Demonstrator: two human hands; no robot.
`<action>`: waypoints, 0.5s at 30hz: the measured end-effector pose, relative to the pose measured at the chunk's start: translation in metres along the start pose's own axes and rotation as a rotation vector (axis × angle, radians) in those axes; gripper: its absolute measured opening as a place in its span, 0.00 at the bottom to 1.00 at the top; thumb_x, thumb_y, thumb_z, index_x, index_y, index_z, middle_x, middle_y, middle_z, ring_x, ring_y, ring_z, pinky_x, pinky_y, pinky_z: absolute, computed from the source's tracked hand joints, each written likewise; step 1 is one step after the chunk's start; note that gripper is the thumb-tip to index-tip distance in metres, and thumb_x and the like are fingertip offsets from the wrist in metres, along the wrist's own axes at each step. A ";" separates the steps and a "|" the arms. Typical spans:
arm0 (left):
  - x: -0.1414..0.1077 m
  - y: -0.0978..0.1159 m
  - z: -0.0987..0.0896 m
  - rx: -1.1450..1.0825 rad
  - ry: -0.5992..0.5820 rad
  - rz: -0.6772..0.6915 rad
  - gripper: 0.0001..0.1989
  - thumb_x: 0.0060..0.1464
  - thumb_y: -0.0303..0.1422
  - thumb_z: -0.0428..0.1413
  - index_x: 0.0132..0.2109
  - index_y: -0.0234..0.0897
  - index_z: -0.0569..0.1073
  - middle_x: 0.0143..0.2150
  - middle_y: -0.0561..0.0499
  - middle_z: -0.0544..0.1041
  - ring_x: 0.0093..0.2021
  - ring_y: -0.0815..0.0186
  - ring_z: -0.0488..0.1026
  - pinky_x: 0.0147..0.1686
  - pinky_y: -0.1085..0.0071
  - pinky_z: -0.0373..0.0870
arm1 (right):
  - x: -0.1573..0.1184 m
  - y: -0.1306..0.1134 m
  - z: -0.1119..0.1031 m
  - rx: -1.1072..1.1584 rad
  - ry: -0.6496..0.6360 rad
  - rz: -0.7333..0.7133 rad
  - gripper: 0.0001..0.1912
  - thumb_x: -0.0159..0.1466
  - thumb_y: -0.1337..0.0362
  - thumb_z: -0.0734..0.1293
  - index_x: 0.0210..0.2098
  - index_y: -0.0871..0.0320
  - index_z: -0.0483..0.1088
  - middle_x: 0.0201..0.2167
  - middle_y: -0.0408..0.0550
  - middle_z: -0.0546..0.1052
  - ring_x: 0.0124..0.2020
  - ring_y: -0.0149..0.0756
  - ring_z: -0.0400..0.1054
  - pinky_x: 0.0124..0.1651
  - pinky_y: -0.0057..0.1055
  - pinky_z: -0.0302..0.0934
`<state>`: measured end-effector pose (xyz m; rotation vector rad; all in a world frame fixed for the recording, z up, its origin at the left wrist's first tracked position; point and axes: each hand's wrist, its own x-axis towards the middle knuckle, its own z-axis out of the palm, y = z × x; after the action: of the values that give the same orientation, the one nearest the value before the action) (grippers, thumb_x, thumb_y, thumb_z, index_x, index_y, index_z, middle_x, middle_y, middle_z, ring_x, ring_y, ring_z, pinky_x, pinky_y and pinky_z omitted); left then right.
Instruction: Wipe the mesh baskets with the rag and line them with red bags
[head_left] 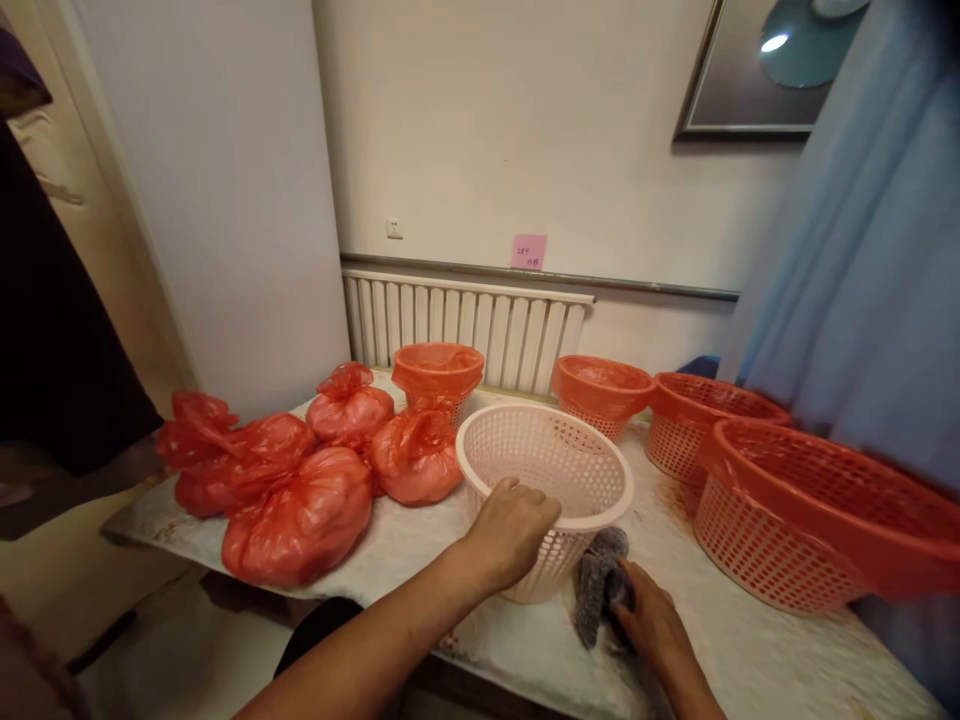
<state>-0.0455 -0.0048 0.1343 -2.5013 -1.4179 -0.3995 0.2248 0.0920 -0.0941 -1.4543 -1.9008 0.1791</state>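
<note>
A pale plastic basket (545, 520) with holes in its wall stands in the middle of the table (420, 540), tilted a little. My left hand (514, 530) grips its near rim, fingers curled over the edge. At the basket's right side, my right hand (654, 612) is closed on a crumpled grey cloth (596, 590). The cloth lies against the lower wall of the basket and the tabletop. Inside, the visible part of the basket shows only its own perforated wall and bottom.
Several tied red plastic bags (300, 520), bulging, sit on the left. Baskets lined with red bags stand behind, such as one back-left basket (437, 368), and at right a large basket (795, 540). A radiator (465, 320) is behind; a blue curtain (885, 250) hangs right.
</note>
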 end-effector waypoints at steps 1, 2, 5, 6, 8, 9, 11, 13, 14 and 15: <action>-0.002 0.000 0.000 -0.015 0.004 0.009 0.06 0.57 0.23 0.49 0.38 0.36 0.69 0.38 0.47 0.78 0.40 0.60 0.74 0.47 0.61 0.64 | -0.001 -0.003 -0.003 -0.004 -0.014 -0.019 0.27 0.50 0.62 0.62 0.50 0.56 0.71 0.52 0.52 0.75 0.55 0.48 0.68 0.58 0.46 0.59; -0.004 0.000 0.000 -0.035 0.008 0.016 0.06 0.57 0.23 0.50 0.38 0.37 0.69 0.39 0.48 0.78 0.40 0.60 0.73 0.47 0.62 0.65 | -0.001 -0.008 -0.008 -0.006 -0.014 -0.038 0.27 0.52 0.61 0.61 0.50 0.57 0.71 0.52 0.54 0.75 0.55 0.48 0.68 0.59 0.45 0.59; -0.011 -0.001 -0.002 -0.126 0.038 0.029 0.05 0.58 0.25 0.51 0.39 0.37 0.70 0.39 0.48 0.77 0.41 0.60 0.73 0.46 0.63 0.66 | -0.007 -0.032 -0.019 0.016 0.084 -0.028 0.23 0.58 0.58 0.57 0.48 0.60 0.71 0.48 0.56 0.77 0.50 0.48 0.71 0.56 0.44 0.62; -0.014 -0.002 -0.002 -0.175 0.064 0.040 0.05 0.58 0.25 0.51 0.41 0.37 0.70 0.41 0.47 0.77 0.43 0.59 0.73 0.46 0.63 0.67 | -0.010 -0.042 -0.020 0.031 0.106 -0.014 0.22 0.59 0.58 0.56 0.47 0.60 0.72 0.46 0.56 0.78 0.48 0.48 0.72 0.54 0.44 0.63; -0.023 -0.005 -0.003 -0.303 0.165 0.063 0.09 0.58 0.27 0.53 0.47 0.36 0.70 0.46 0.45 0.77 0.48 0.58 0.71 0.49 0.63 0.67 | -0.020 -0.062 -0.015 0.079 0.089 -0.017 0.18 0.59 0.60 0.56 0.41 0.57 0.74 0.40 0.53 0.79 0.41 0.45 0.74 0.47 0.39 0.67; -0.027 -0.008 -0.003 -0.372 0.237 0.059 0.12 0.59 0.28 0.53 0.50 0.36 0.69 0.49 0.44 0.76 0.51 0.58 0.71 0.51 0.62 0.66 | -0.026 -0.071 -0.010 0.107 0.049 -0.036 0.16 0.58 0.62 0.57 0.38 0.55 0.74 0.37 0.51 0.80 0.38 0.44 0.75 0.43 0.37 0.68; -0.038 -0.017 -0.002 -0.485 0.394 -0.022 0.14 0.60 0.30 0.52 0.53 0.36 0.68 0.50 0.42 0.75 0.52 0.58 0.71 0.52 0.62 0.67 | -0.040 -0.085 0.005 0.145 -0.053 -0.081 0.13 0.56 0.65 0.57 0.32 0.53 0.73 0.32 0.48 0.79 0.33 0.41 0.75 0.37 0.32 0.68; -0.050 -0.032 0.003 -0.546 0.512 -0.172 0.12 0.61 0.30 0.49 0.51 0.36 0.69 0.46 0.41 0.76 0.48 0.59 0.72 0.49 0.62 0.69 | -0.053 -0.094 0.022 0.150 -0.135 -0.097 0.12 0.55 0.66 0.57 0.30 0.53 0.72 0.29 0.46 0.78 0.30 0.40 0.74 0.34 0.31 0.67; -0.056 -0.043 0.005 -0.553 0.541 -0.254 0.11 0.62 0.30 0.48 0.49 0.36 0.70 0.44 0.42 0.76 0.45 0.60 0.73 0.47 0.63 0.69 | -0.058 -0.096 0.030 0.144 -0.159 -0.092 0.13 0.55 0.67 0.57 0.30 0.53 0.72 0.28 0.46 0.78 0.30 0.39 0.74 0.34 0.31 0.66; -0.063 -0.056 0.008 -0.548 0.554 -0.328 0.10 0.61 0.29 0.47 0.47 0.36 0.71 0.43 0.43 0.76 0.45 0.60 0.73 0.46 0.63 0.70 | -0.062 -0.099 0.038 0.135 -0.174 -0.087 0.13 0.54 0.67 0.56 0.29 0.53 0.72 0.28 0.46 0.78 0.30 0.39 0.74 0.34 0.30 0.66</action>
<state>-0.1236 -0.0238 0.1086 -2.2069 -1.6134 -1.5894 0.1305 0.0139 -0.0995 -1.2993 -2.0439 0.3965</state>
